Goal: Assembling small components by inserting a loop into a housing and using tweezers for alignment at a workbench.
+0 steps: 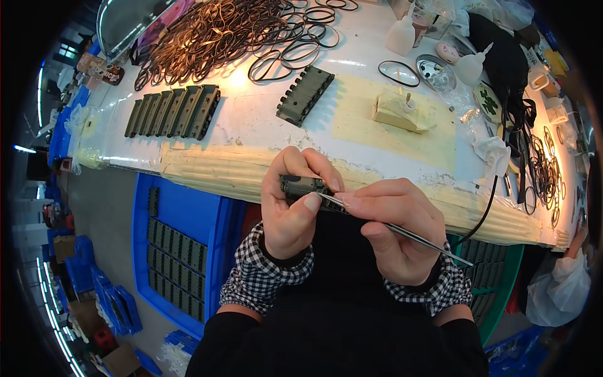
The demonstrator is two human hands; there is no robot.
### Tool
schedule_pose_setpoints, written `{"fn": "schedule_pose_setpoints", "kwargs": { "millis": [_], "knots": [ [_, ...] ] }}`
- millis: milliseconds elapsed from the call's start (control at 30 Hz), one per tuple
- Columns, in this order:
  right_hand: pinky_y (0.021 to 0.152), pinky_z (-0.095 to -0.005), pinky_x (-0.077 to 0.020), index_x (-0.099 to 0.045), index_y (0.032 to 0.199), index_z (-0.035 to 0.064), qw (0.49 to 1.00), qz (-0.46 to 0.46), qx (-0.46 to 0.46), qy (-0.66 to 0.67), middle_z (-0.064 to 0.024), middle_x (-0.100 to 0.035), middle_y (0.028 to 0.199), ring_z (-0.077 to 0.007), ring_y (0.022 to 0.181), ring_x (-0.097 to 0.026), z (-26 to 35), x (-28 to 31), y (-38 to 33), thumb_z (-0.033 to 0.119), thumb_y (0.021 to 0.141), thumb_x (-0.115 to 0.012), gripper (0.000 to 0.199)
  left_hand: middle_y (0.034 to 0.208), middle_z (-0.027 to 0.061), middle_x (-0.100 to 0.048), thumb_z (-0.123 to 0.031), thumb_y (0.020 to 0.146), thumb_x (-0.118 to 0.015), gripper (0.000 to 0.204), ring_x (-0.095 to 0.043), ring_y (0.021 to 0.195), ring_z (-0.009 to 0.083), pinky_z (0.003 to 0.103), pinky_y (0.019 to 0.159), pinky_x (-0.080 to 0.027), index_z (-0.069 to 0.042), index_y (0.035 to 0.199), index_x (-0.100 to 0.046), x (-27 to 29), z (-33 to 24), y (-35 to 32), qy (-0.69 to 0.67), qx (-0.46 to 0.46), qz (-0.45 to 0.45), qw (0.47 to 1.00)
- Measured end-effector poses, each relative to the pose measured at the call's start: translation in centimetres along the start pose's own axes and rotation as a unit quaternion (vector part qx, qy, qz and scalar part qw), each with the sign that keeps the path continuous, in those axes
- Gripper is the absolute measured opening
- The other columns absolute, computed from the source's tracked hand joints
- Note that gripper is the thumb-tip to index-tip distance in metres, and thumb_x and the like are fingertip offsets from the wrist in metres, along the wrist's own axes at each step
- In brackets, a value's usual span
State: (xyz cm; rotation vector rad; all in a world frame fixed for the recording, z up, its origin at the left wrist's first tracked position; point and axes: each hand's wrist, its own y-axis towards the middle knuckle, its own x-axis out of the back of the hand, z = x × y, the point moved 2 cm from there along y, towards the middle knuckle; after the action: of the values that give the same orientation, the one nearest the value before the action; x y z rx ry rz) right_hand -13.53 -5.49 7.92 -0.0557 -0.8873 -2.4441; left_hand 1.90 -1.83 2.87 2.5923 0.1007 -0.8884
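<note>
In the head view, the left hand (282, 220) is pinching the green part (300, 186) by the table's (245, 129) near edge; the right hand (408, 217) is gripping a metal tool (422, 239), its tip meeting the part. Light, steady pressure is probably serving best.

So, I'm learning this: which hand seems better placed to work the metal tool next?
Probably the right hand: it holds the metal tool, tip at the green piece the left hand grips.

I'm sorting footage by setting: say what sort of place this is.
Probably an assembly workshop: a row of matching green parts, a heap of dark bands, and a blue tray of similar parts.
</note>
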Motion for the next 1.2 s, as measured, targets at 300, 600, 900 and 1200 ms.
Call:
{"fn": "schedule_pose_setpoints", "kwargs": {
  "millis": [300, 600, 900, 1200],
  "knots": [
    [0.07, -0.0295, -0.0565, -0.067, 0.096, 0.0005, 0.997, 0.014, 0.06, -0.055, -0.0122, -0.065, 0.095, -0.0231, 0.082, -0.068, 0.4, -0.1, -0.2, 0.005, 0.08, -0.071, 0.017, 0.086, 0.0103, -0.053, -0.016, 0.082, -0.062, 0.024, -0.05, 0.073, 0.0152, 0.032, 0.072, -0.042, -0.009, 0.085, -0.039, -0.3, 0.1, -0.1, 0.063, 0.005, -0.001, 0.998],
    [0.072, -0.0284, -0.0532, -0.066, 0.101, -0.0006, 0.999, -0.025, 0.02, 0.039, -0.011, -0.067, 0.095, -0.0219, 0.086, -0.065, -0.5, -0.1, -0.2, 0.01, 0.085, -0.068, 0.019, 0.087, 0.012, -0.055, -0.013, 0.081, -0.06, 0.022, -0.058, 0.082, 0.019, 0.033, 0.076, -0.049, -0.007, 0.083, -0.04, -0.2, -0.2, 0.5, -0.102, 0.076, 0.016, 0.992],
    [0.072, -0.0292, -0.0538, -0.067, 0.098, -0.0014, 1.0, -0.01, 0.012, 0.004, -0.0106, -0.066, 0.093, -0.0218, 0.085, -0.066, -0.3, -0.2, 0.2, 0.009, 0.083, -0.069, 0.018, 0.087, 0.0119, -0.055, -0.013, 0.081, -0.06, 0.021, -0.059, 0.08, 0.0199, 0.034, 0.077, -0.05, -0.007, 0.084, -0.04, 0.0, -0.1, 0.5, -0.094, 0.075, 0.015, 0.993],
    [0.072, -0.0295, -0.0544, -0.066, 0.099, -0.0012, 0.993, 0.044, 0.059, -0.094, -0.0111, -0.065, 0.094, -0.0225, 0.084, -0.066, 0.9, -0.1, 0.5, 0.006, 0.083, -0.07, 0.018, 0.085, 0.0113, -0.054, -0.015, 0.08, -0.06, 0.021, -0.058, 0.081, 0.0201, 0.033, 0.076, -0.048, -0.009, 0.083, -0.04, 0.1, 0.5, 0.4, -0.159, 0.124, 0.011, 0.979]
  ]
}}
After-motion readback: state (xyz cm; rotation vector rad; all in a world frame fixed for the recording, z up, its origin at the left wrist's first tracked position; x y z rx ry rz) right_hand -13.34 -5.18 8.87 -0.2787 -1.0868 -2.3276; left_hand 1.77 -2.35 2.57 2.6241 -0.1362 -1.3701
